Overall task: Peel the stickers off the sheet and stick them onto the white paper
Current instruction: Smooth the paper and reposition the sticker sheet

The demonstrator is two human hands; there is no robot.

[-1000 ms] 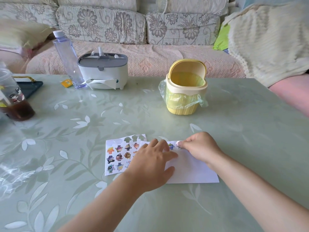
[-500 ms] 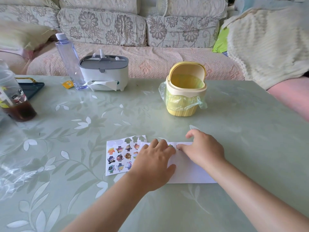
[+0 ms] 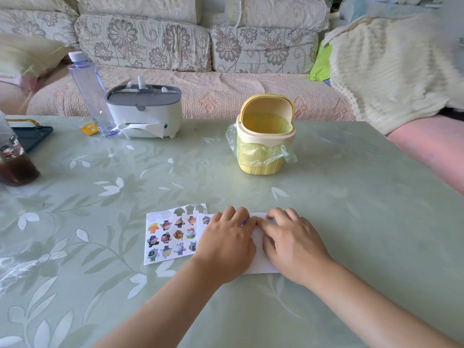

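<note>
Item, as I log it: sticker sheet (image 3: 170, 234) just left of left hand (image 3: 226, 244) (the nearer one), spread flat on white paper (image 3: 259, 264); right hand (image 3: 291, 244) fingertips down, pinch unclear.

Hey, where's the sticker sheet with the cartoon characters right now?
In the head view, the white cartoon sticker sheet lies flat on the pale green table, immediately left of the left hand and the white paper.

Sticker sheet (image 3: 170, 234) flat, white paper (image 3: 259, 264) seemingly overlapping
</note>
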